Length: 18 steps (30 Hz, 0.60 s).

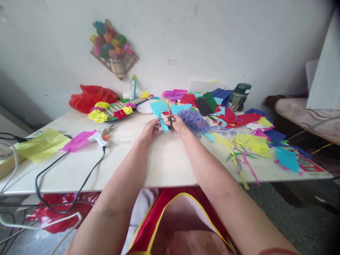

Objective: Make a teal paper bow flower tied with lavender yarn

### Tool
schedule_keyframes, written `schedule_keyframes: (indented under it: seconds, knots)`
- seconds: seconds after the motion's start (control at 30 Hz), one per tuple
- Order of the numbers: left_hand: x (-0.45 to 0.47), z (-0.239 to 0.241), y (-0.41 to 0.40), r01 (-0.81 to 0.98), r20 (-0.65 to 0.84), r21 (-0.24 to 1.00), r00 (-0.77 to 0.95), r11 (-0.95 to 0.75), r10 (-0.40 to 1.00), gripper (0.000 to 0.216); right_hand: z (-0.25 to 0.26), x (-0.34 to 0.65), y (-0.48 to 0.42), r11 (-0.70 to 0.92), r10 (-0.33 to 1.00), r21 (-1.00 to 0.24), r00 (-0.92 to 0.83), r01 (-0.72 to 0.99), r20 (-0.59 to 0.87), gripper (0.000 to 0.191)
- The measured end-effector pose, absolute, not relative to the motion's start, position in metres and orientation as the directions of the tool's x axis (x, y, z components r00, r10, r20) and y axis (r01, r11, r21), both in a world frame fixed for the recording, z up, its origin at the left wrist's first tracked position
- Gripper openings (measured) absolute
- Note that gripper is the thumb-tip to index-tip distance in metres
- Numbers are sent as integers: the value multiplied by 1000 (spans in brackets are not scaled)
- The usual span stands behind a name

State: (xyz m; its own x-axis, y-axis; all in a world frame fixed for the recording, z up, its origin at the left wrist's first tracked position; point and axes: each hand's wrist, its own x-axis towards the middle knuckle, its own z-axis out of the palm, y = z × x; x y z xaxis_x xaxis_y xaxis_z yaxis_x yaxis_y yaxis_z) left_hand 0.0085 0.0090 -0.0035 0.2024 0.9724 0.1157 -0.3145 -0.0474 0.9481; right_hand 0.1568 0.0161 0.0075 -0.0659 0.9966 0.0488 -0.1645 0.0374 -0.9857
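Note:
In the head view, my left hand (151, 130) pinches a piece of light blue crepe paper (158, 107) above the middle of the table. A narrow end of the paper hangs down between my two hands. My right hand (178, 126) grips a pair of scissors (169, 103) by its dark handles, blades pointing away from me and standing just right of the paper. Whether the blades touch the paper I cannot tell. Just beyond my right hand lies a tangled heap of purple yarn (193, 121). More light blue paper (180, 107) lies behind the scissors.
A white glue gun (100, 139) with a black cord rests at left, by pink paper (79, 141) and yellow paper (42, 144). Behind is a board with paper flowers (120, 114). Coloured scraps (252, 143) cover the right side, near a dark green bottle (240, 96).

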Motion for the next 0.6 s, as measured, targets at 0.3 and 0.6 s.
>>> schedule_keyframes:
  seconds: [0.3,0.6]
  knots:
    - [4,-4,13,-166,58,986,139,-35,989,26,1,163,23,48,996,-986,-68,-160,59,48]
    - [5,-7,12,-118,112,987,57,-105,992,29,0,162,23,49,997,-988,-56,-147,58,42]
